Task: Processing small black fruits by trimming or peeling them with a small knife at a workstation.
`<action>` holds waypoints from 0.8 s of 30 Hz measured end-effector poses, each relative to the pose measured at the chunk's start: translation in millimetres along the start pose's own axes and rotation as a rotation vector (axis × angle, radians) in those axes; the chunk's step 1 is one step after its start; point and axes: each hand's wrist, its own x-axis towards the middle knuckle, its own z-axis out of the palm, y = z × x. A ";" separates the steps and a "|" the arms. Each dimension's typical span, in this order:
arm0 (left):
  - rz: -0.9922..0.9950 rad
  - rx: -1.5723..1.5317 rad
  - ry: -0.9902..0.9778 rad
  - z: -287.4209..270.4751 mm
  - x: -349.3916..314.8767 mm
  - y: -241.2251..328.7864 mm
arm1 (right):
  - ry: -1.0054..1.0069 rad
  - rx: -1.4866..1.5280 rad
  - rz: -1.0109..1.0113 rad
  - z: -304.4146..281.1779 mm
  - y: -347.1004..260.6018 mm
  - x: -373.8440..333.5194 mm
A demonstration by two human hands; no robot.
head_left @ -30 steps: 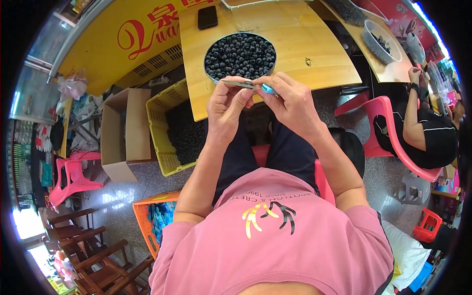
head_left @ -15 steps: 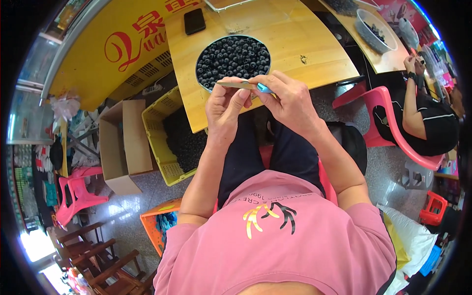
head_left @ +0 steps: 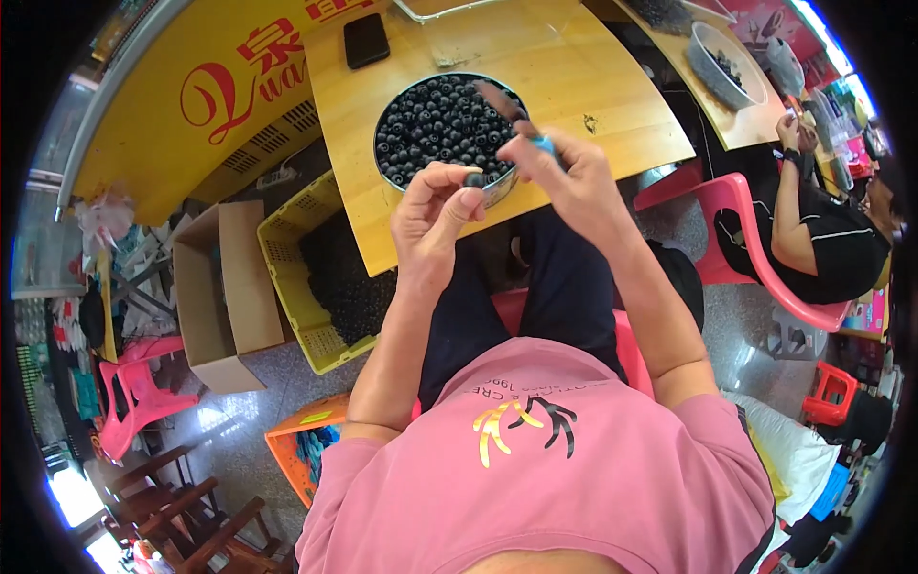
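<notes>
My left hand (head_left: 432, 215) pinches one small dark, round, bead-like piece (head_left: 474, 180) between thumb and fingertips, over the near rim of a bowl. My right hand (head_left: 574, 177) is closed round the light-blue handle of a knife (head_left: 499, 100). The knife's blade, slightly blurred, points up and to the left over the bowl, apart from the held piece. On the wooden table, the round bowl (head_left: 377, 158) is full of similar dark, round pieces (head_left: 445, 124), several with pale rings or spots. I cannot tell exactly what kind they are.
A black phone (head_left: 367, 41) lies on the table (head_left: 612, 105) beyond the bowl. To my left stand a yellow crate (head_left: 330, 354) of dark pieces and a cardboard box (head_left: 251, 277). Rightward, a person (head_left: 813, 220) sits on a pink chair (head_left: 749, 230), by a clear tub (head_left: 712, 72).
The knife has come away from my left hand; its blade has swung from level to pointing up-left. The dark piece in my left fingers now shows. The view has shifted slightly.
</notes>
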 end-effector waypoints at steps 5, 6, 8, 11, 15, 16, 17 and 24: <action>0.104 0.114 -0.004 2.1 4.7 -2.6 | -0.141 0.260 0.033 21.8 -3.5 -5.4; 0.108 0.118 0.002 0.8 4.1 -3.4 | -0.144 0.361 0.095 23.2 -2.6 -6.1; 0.092 0.151 0.026 -3.5 -0.1 -8.9 | -0.145 0.462 0.156 25.2 2.1 -7.0; 0.084 0.224 0.019 -9.6 -2.8 -8.2 | -0.181 0.562 0.213 28.7 12.0 -6.0; 0.160 0.393 0.080 -16.9 -5.6 8.5 | -0.192 0.502 0.182 24.8 19.7 0.5; 0.149 0.494 0.133 -23.2 -9.3 20.7 | -0.133 0.483 0.152 20.1 21.7 2.5; 0.168 0.610 0.187 -38.0 -12.4 27.1 | -0.073 0.462 0.121 14.4 24.9 4.8; -0.024 0.988 0.486 -120.8 -47.0 47.5 | 0.115 0.479 0.200 -34.3 59.4 7.3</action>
